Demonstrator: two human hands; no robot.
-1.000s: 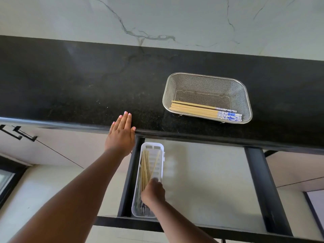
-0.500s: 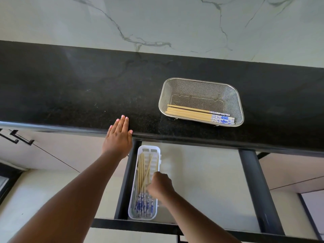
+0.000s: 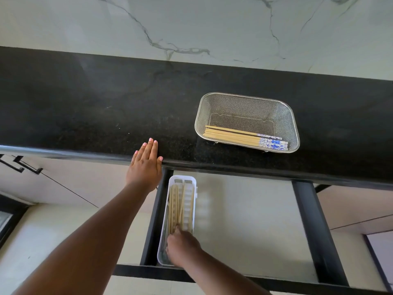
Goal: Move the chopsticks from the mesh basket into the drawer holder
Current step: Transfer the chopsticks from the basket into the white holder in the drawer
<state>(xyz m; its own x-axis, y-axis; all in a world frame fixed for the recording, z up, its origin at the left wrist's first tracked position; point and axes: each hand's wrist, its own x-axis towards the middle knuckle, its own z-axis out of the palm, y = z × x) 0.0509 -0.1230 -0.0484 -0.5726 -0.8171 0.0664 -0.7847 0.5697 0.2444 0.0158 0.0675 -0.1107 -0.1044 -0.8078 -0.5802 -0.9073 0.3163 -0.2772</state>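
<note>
Several wooden chopsticks [image 3: 176,206] lie lengthwise in the white slotted plastic holder [image 3: 188,201], which sits along the left side of the open drawer [image 3: 244,220]. Their near ends run under the right hand [image 3: 181,248], which is lowered into the near end of the holder with its back turned up. The fingers [image 3: 173,233] are curled down onto the sticks, the fingertips touching the wood; whether they pinch a stick or only press on the bundle is hidden by the hand itself. Beyond the fingertips the sticks stretch away towards the far end of the holder, one of them lying slightly askew across the others.

A second bunch of chopsticks [image 3: 242,138], with blue-and-white patterned ends pointing right, remains in the metal mesh basket [image 3: 246,103], lying along its near wall. The basket stands on the black speckled countertop [image 3: 85,107], well beyond and to the right of the right hand.

The left hand [image 3: 145,165] rests flat on the counter's front edge, fingers straight, held together and empty, pink nails pointing towards the wall. It lies just to the left of the holder's far end and well left of the basket.

Behind the counter rises a pale marble backsplash [image 3: 191,24] with grey veins. The drawer's black frame [image 3: 314,220] runs along its right side.
</note>
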